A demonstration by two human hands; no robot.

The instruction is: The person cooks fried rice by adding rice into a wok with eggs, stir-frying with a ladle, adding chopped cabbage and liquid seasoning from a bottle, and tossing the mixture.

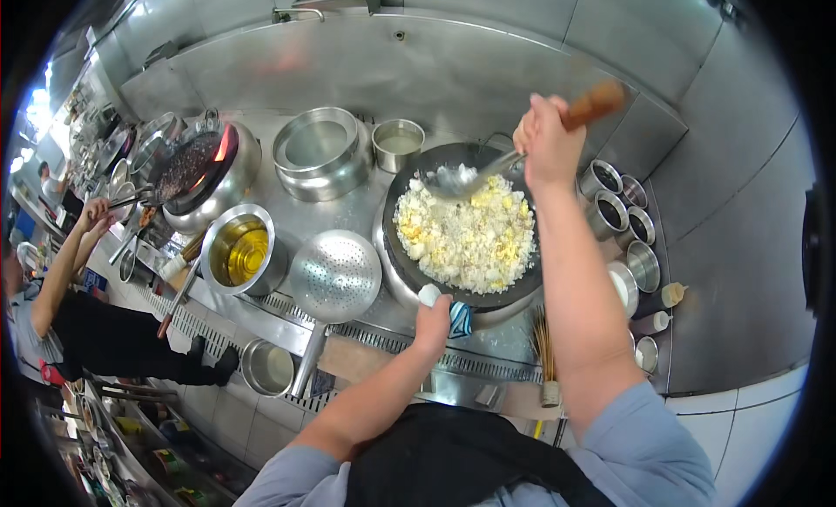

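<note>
A black apron [453, 459] faced the wok [522, 283]: right hand [550, 145], fingers clenched on a ladle [455, 185]; left hand [433, 322], fingers pinching striped cloth [461, 319] at its rim. Inside, egg-flecked rice [466, 233] looked mixed, clumps remaining.

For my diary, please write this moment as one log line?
left hand: holds cloth at wok | right hand: grips ladle | wok: white-and-yellow food

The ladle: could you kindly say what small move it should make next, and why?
Perhaps press the ladle into the white-and-yellow food: its bowl is at the far side, lumps show, and the left hand holds a cloth at the near rim of the wok.
</note>
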